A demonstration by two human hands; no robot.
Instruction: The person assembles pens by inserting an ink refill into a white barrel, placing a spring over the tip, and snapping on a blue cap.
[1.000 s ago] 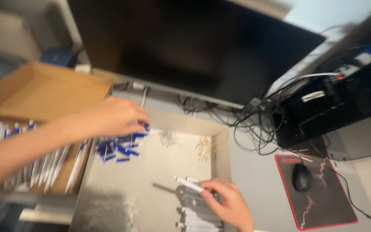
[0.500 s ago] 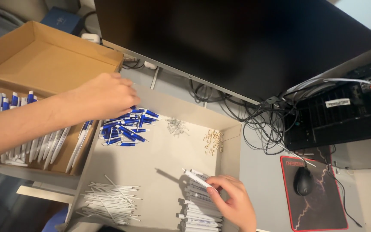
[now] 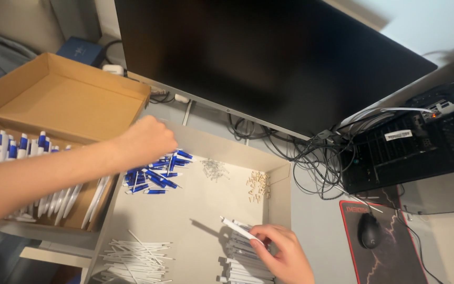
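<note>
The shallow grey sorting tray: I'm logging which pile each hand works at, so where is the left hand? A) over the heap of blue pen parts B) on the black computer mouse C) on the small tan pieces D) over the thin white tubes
A: the left hand reaches over the heap of blue pen parts at the far left of the shallow grey sorting tray, well away from the other piles.

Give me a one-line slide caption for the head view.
Over a shallow tray of pen parts, the left hand reaches the blue caps while the right hand lifts a white barrel.
</note>
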